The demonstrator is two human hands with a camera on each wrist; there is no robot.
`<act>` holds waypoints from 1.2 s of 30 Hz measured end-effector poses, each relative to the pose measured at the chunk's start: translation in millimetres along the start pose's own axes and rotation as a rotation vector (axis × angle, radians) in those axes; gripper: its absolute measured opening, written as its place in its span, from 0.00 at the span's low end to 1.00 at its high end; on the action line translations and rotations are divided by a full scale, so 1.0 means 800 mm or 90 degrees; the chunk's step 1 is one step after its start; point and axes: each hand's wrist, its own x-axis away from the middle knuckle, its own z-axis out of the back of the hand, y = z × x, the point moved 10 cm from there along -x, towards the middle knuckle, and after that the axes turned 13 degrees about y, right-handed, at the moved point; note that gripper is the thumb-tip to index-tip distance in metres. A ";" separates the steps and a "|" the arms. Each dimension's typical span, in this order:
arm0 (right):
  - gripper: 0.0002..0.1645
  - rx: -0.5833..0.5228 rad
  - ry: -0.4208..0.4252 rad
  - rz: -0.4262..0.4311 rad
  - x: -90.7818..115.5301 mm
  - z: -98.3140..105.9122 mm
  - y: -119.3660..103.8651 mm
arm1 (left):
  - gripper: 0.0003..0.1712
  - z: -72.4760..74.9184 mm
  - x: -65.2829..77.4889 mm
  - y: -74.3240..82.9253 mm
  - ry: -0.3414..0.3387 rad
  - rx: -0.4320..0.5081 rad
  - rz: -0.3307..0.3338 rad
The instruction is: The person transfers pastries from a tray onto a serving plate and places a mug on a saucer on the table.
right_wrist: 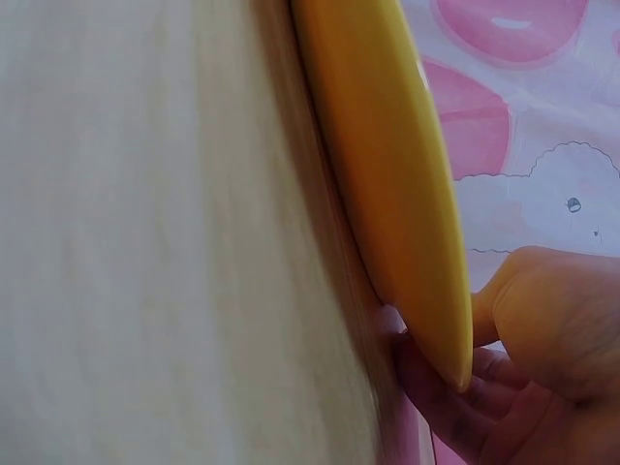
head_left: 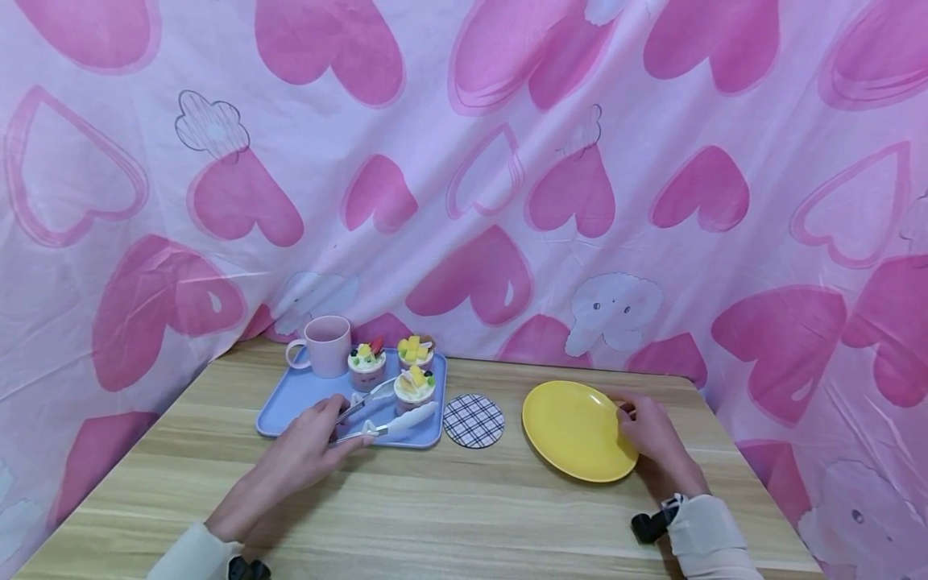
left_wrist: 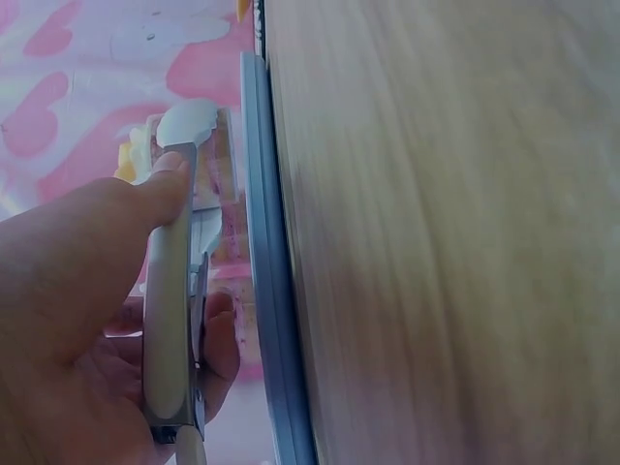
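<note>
My left hand (head_left: 312, 431) grips a pair of tongs (head_left: 380, 429) with white tips, thumb along one arm and fingers curled round the other, as the left wrist view shows. The spread tips lie on either side of the front dessert cup (head_left: 414, 391), which is topped with cream and yellow fruit. Two more dessert cups stand behind it, one with a strawberry (head_left: 366, 366) and one with yellow cubes (head_left: 416, 352). My right hand (head_left: 650, 427) pinches the right rim of a yellow plate (head_left: 576, 431), thumb above and fingers beneath in the right wrist view.
A blue tray (head_left: 279, 407) bears the cups and a pink mug (head_left: 328, 346) at its back left. Between tray and plate lies a round checked coaster (head_left: 474, 420). A pink heart-print curtain (head_left: 464, 266) hangs right behind the wooden table (head_left: 435, 515).
</note>
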 end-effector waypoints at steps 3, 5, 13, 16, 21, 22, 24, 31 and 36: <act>0.26 0.002 0.001 -0.005 0.000 -0.001 0.001 | 0.43 0.001 0.000 0.003 0.007 -0.004 -0.003; 0.26 0.000 0.000 -0.006 0.000 -0.001 0.001 | 0.42 0.001 0.001 0.004 0.012 -0.007 -0.007; 0.26 -0.005 0.000 -0.002 0.002 -0.002 0.001 | 0.42 0.001 0.001 0.012 0.028 -0.026 -0.016; 0.25 -0.002 0.002 0.009 0.002 -0.001 -0.001 | 0.42 0.001 0.001 0.016 0.038 -0.025 -0.023; 0.24 0.002 0.005 0.014 0.000 -0.002 -0.001 | 0.44 -0.002 0.000 0.022 0.038 -0.029 -0.024; 0.24 0.003 0.004 0.011 0.000 -0.002 -0.001 | 0.44 -0.003 -0.001 0.023 0.038 -0.030 -0.023; 0.24 0.003 0.003 0.009 -0.001 -0.002 0.000 | 0.45 -0.005 -0.001 0.025 0.036 -0.030 -0.021; 0.24 0.003 0.007 0.016 0.000 -0.001 -0.001 | 0.48 -0.009 -0.005 0.035 0.038 -0.027 -0.030; 0.24 0.001 0.003 0.003 0.000 -0.002 0.002 | 0.48 -0.013 -0.010 0.045 0.043 -0.023 -0.037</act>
